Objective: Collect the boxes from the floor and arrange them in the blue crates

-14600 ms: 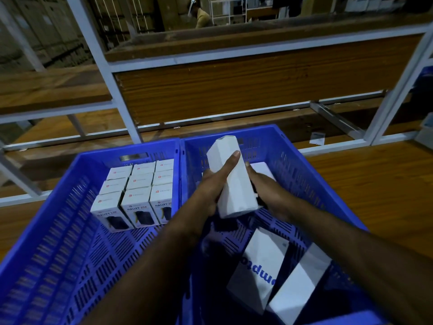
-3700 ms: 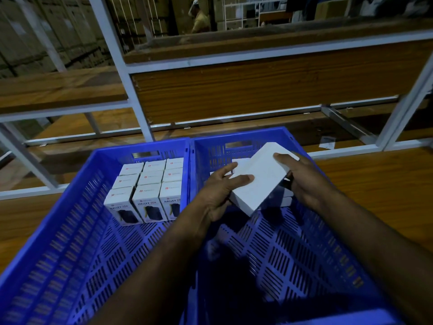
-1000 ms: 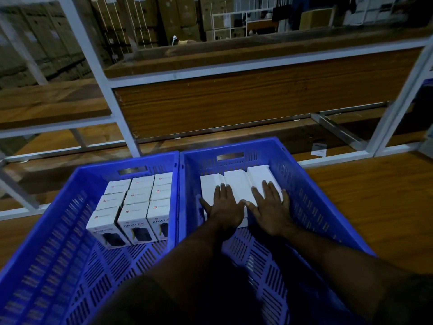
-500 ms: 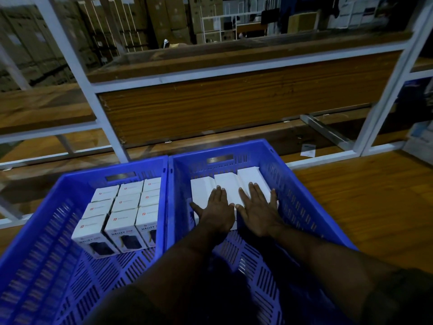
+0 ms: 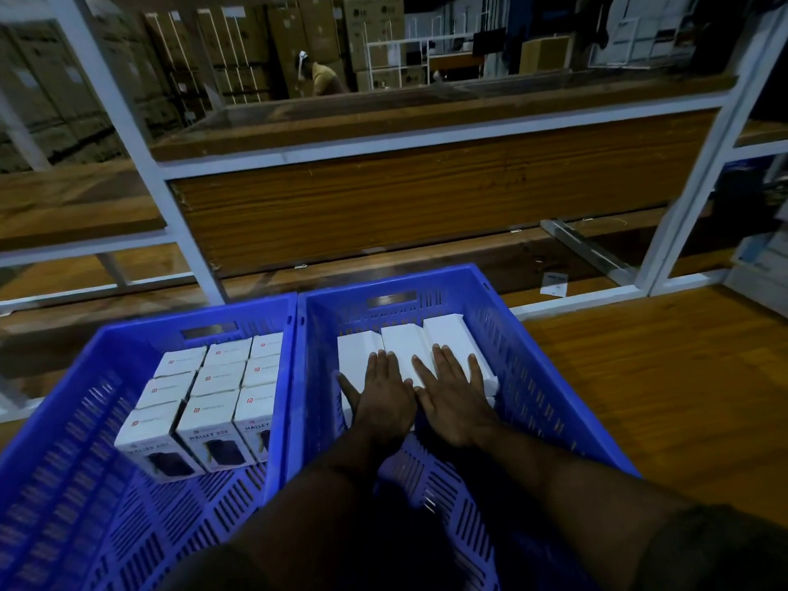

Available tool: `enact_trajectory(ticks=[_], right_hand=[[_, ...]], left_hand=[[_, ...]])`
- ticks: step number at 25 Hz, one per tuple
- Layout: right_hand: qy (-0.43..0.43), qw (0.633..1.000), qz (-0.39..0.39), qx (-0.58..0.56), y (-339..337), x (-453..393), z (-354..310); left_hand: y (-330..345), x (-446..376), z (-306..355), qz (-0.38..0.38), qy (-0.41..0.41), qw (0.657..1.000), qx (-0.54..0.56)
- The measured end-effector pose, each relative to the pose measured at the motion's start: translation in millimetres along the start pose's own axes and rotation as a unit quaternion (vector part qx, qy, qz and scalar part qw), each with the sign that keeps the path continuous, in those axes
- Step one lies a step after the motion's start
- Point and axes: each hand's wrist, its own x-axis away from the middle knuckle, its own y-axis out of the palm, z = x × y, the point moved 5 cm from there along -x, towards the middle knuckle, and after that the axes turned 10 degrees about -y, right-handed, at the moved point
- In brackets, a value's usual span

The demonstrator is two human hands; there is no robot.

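Centrally, three white boxes (image 5: 405, 347) lay side by side at the far end of the right blue crate (image 5: 533, 377), left hand (image 5: 383, 403) and right hand (image 5: 452, 403) pressed flat on them, each grip wide, fingers straight.

You stood in a warehouse stockroom. Tall stacks of brown cartons (image 5: 256, 49) filled the dim far wall, and white steel racking (image 5: 187, 232) with bare wooden shelf boards (image 5: 426, 194) ran across your view. On the wooden floor (image 5: 639, 377) before you sat two blue perforated crates (image 5: 533, 377), packed with rows of identical white retail boxes (image 5: 213, 403). Farther back, another worker (image 5: 320, 78) bent among the cartons near white metal frames (image 5: 409, 57).
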Motion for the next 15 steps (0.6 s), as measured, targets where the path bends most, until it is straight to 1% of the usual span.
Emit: enact_trajectory(ticks=[4,6,8,10,12,15], right_hand=[[0.009,0.999,-0.050,-0.009,-4,-2,2],[0.012,0.998,-0.052,-0.016,-8,-2,1],[0.002,0.999,-0.048,-0.017,-12,-1,-6],[-0.015,0.999,-0.046,-0.016,-16,0,-16],[-0.039,0.998,-0.037,-0.019,-20,2,-26],[-0.060,0.997,-0.044,-0.035,-22,4,-31]], left_hand=[[-17,-3,-1,-0.081,0.010,0.997,0.001],[-24,-3,-4,-0.110,0.022,0.993,0.022],[-28,-1,-8,-0.118,0.021,0.991,0.061],[-33,4,-12,-0.106,0.011,0.990,0.090],[-38,17,-12,-0.073,0.028,0.990,0.116],[-54,36,-17,0.018,0.073,0.990,0.118]])
